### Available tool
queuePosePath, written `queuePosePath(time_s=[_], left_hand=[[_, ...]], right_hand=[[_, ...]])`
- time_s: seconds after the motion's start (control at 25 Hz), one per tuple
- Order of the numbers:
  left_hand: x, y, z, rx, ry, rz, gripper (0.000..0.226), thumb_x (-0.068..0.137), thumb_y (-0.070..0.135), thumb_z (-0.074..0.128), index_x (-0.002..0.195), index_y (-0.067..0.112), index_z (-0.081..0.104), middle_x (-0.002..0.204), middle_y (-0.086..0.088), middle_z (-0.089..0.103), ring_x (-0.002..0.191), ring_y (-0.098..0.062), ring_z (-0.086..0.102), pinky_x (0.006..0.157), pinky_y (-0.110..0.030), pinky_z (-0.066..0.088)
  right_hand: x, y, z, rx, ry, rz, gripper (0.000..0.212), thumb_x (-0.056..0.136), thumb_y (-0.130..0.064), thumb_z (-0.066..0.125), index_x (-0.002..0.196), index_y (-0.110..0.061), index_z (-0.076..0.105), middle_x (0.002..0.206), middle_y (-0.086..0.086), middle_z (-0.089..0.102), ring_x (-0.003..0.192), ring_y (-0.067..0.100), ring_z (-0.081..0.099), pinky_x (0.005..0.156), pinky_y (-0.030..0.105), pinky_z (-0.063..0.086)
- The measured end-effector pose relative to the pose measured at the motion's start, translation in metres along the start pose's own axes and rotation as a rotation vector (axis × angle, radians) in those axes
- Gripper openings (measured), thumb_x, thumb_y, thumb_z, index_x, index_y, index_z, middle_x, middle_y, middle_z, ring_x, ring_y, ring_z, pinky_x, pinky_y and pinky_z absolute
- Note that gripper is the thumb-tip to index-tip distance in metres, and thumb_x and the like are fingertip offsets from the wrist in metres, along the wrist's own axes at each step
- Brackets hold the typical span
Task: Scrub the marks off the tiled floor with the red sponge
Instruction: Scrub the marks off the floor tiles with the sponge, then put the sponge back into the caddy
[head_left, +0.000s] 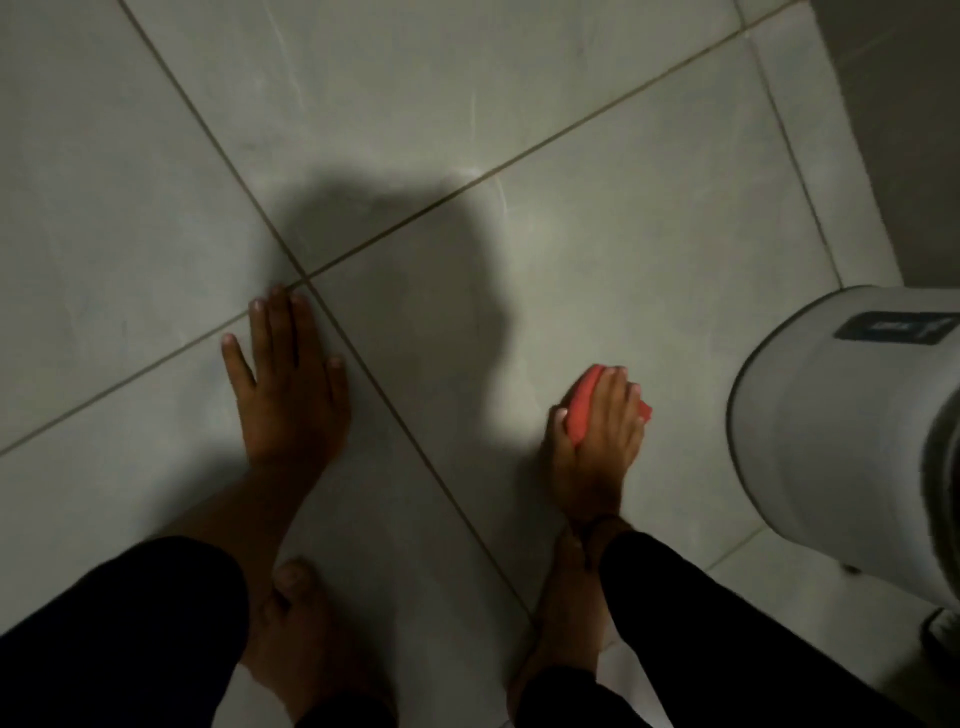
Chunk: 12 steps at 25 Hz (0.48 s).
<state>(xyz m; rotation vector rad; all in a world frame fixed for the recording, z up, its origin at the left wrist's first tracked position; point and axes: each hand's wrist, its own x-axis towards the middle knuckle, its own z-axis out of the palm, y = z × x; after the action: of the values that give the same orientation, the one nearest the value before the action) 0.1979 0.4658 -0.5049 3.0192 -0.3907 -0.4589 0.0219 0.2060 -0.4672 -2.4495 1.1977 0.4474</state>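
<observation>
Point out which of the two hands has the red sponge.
The right hand has it, fingers curled over the red sponge and pressing it on the tiled floor near the white appliance. The left hand lies flat and empty, fingers spread.

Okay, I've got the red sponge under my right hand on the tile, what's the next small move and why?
Probably push the red sponge forward along the tile, toward the pale streaks near the grout line. Your right hand already presses it on the tiled floor, and your left hand lies flat as a brace. Mind the white appliance close on the right.
</observation>
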Motion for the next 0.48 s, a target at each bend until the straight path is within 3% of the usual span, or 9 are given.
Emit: queuePosePath(time_s=[0.08, 0.12, 0.2, 0.24, 0.32, 0.36, 0.4, 0.44, 0.48], left_hand=[[-0.002, 0.015, -0.039, -0.028, -0.145, -0.024, 0.083, 0.104, 0.036, 0.046, 0.171, 0.006, 0.010, 0.181, -0.017, 0.007, 0.167, -0.039, 0.009, 0.130, -0.066, 0.008], [-0.007, 0.029, -0.062, -0.063, -0.214, -0.040, 0.084, 0.103, 0.039, 0.048, 0.171, 0.005, 0.012, 0.180, -0.017, 0.009, 0.167, -0.039, 0.010, 0.131, -0.065, 0.010], [-0.022, 0.071, -0.109, -0.192, -0.407, -0.067, 0.084, 0.106, 0.051, 0.045, 0.172, 0.009, 0.014, 0.181, -0.012, 0.012, 0.168, -0.033, 0.009, 0.133, -0.057, 0.013], [-0.032, 0.098, -0.135, -0.303, -0.541, -0.084, 0.086, 0.106, 0.057, 0.043, 0.173, 0.012, 0.015, 0.182, -0.009, 0.014, 0.169, -0.028, 0.010, 0.135, -0.052, 0.014], [-0.058, 0.162, -0.195, -0.593, -0.791, -0.128, 0.087, 0.103, 0.061, 0.049, 0.172, 0.016, 0.021, 0.180, -0.006, 0.021, 0.167, -0.025, 0.018, 0.135, -0.043, 0.016], [-0.073, 0.194, -0.226, -0.733, -0.882, -0.127, 0.082, 0.104, 0.055, 0.053, 0.170, 0.015, 0.028, 0.178, -0.007, 0.027, 0.165, -0.025, 0.026, 0.134, -0.041, 0.019], [-0.085, 0.222, -0.254, -0.840, -0.962, -0.106, 0.072, 0.106, 0.046, 0.056, 0.166, 0.011, 0.037, 0.172, -0.010, 0.038, 0.161, -0.026, 0.036, 0.132, -0.040, 0.026], [-0.097, 0.249, -0.278, -0.914, -1.036, -0.091, 0.059, 0.107, 0.035, 0.057, 0.159, 0.008, 0.048, 0.162, -0.013, 0.054, 0.150, -0.024, 0.052, 0.126, -0.039, 0.039], [-0.109, 0.275, -0.300, -0.967, -1.114, -0.096, 0.046, 0.107, 0.026, 0.058, 0.149, 0.007, 0.059, 0.140, -0.011, 0.073, 0.130, -0.017, 0.070, 0.109, -0.035, 0.056]], right_hand=[[-0.007, -0.001, -0.030, 0.338, -0.149, 0.035, 0.059, 0.114, -0.021, 0.048, 0.168, -0.005, 0.029, 0.179, 0.015, 0.022, 0.169, 0.036, 0.015, 0.140, 0.052, 0.008], [-0.016, -0.007, -0.052, 0.569, -0.206, 0.084, 0.055, 0.115, -0.012, 0.047, 0.167, -0.005, 0.031, 0.178, 0.012, 0.025, 0.169, 0.033, 0.019, 0.140, 0.048, 0.010], [-0.042, -0.023, -0.101, 1.039, -0.243, 0.295, 0.050, 0.115, -0.003, 0.041, 0.164, 0.001, 0.036, 0.171, 0.009, 0.038, 0.163, 0.032, 0.034, 0.136, 0.039, 0.025], [-0.057, -0.027, -0.127, 1.202, -0.248, 0.390, 0.047, 0.115, -0.004, 0.040, 0.162, 0.001, 0.041, 0.166, 0.013, 0.047, 0.156, 0.032, 0.045, 0.131, 0.041, 0.035], [-0.090, -0.023, -0.191, 1.392, -0.262, 0.577, 0.037, 0.115, -0.014, 0.047, 0.149, -0.009, 0.059, 0.145, 0.016, 0.071, 0.126, 0.029, 0.072, 0.109, 0.049, 0.061], [-0.106, -0.017, -0.223, 1.458, -0.261, 0.656, 0.032, 0.113, -0.020, 0.051, 0.141, -0.013, 0.065, 0.129, 0.015, 0.079, 0.104, 0.025, 0.081, 0.088, 0.050, 0.071], [-0.120, -0.009, -0.254, 1.521, -0.265, 0.719, 0.030, 0.111, -0.025, 0.054, 0.137, -0.014, 0.067, 0.116, 0.014, 0.083, 0.087, 0.022, 0.084, 0.065, 0.043, 0.072], [-0.131, 0.003, -0.283, 1.557, -0.258, 0.764, 0.032, 0.110, -0.029, 0.056, 0.137, -0.014, 0.067, 0.109, 0.013, 0.083, 0.078, 0.020, 0.084, 0.053, 0.037, 0.068], [-0.139, 0.018, -0.309, 1.590, -0.234, 0.794, 0.035, 0.110, -0.032, 0.056, 0.137, -0.012, 0.066, 0.107, 0.013, 0.082, 0.077, 0.020, 0.084, 0.052, 0.033, 0.066]])
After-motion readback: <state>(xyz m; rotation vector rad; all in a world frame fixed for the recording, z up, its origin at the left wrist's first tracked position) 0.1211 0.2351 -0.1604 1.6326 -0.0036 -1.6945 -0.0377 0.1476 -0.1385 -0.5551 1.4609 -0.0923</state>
